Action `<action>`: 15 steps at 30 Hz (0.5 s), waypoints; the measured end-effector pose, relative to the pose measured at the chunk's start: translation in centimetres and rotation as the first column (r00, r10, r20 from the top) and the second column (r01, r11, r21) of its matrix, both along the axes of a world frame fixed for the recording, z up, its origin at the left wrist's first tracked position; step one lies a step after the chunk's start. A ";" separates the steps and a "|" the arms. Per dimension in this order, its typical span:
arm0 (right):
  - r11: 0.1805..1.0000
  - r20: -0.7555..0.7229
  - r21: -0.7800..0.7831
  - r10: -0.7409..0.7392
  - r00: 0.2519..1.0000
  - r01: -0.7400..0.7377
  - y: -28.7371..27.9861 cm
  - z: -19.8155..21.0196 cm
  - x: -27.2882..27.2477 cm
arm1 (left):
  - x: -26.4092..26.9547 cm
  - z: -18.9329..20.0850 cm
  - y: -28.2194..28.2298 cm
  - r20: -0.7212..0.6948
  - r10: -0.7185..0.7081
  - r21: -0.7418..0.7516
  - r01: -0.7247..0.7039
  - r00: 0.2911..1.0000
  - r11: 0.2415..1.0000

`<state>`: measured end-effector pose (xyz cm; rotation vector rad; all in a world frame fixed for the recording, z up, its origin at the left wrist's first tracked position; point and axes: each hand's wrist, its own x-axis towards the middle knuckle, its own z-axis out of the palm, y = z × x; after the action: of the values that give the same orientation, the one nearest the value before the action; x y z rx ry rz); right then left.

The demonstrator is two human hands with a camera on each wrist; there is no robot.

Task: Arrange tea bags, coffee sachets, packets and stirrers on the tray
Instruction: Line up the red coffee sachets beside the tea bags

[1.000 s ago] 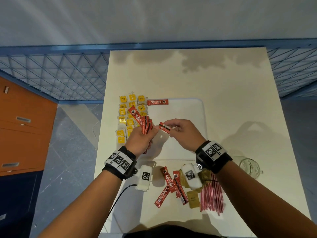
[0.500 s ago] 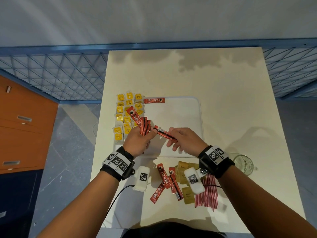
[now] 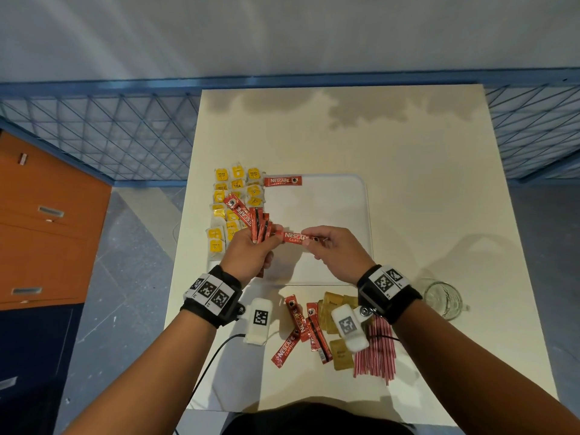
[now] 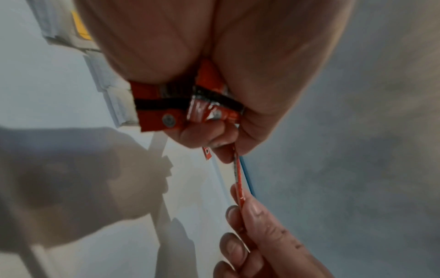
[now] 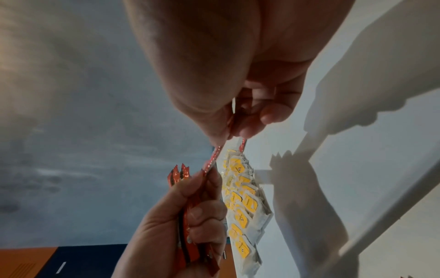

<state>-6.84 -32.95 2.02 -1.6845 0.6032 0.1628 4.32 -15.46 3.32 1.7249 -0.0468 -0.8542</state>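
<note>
Nescafé sachet (image 3: 296, 238) pinched mid-frame by right hand (image 3: 337, 254), left hand (image 3: 251, 255) gripping the bundle (image 3: 259, 226); next, lay it on the tray (image 3: 345, 196).

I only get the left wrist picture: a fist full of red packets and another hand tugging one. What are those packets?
Observer: The head view reads "Nescafe Classic" on the coffee sachet pinched between the left hand and the right hand.
Visitor: Is any on the tray already?
Observer: One placed sachet lies at the far edge of the white tray, beside the yellow tea bags.
Visitor: What is still waiting?
Observer: On the table near the person lie loose sachets, brown packets and red-striped stirrers.
</note>
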 end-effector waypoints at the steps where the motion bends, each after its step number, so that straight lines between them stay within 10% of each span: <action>1: 1.000 0.004 -0.005 -0.005 1.000 0.005 0.0 0.0 0.1 | 0.0 -0.1 0.0 0.005 0.001 0.010 -0.001 1.000 1.000; 15: 0.984 -0.054 0.021 -0.176 0.983 0.178 -1.0 -1.5 2.5 | 1.5 -1.3 0.5 0.074 0.041 0.036 -0.044 0.996 0.998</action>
<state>-4.34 -33.93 0.56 -1.5968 0.7837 0.0867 5.83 -14.98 2.06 1.7860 -0.0433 -0.7652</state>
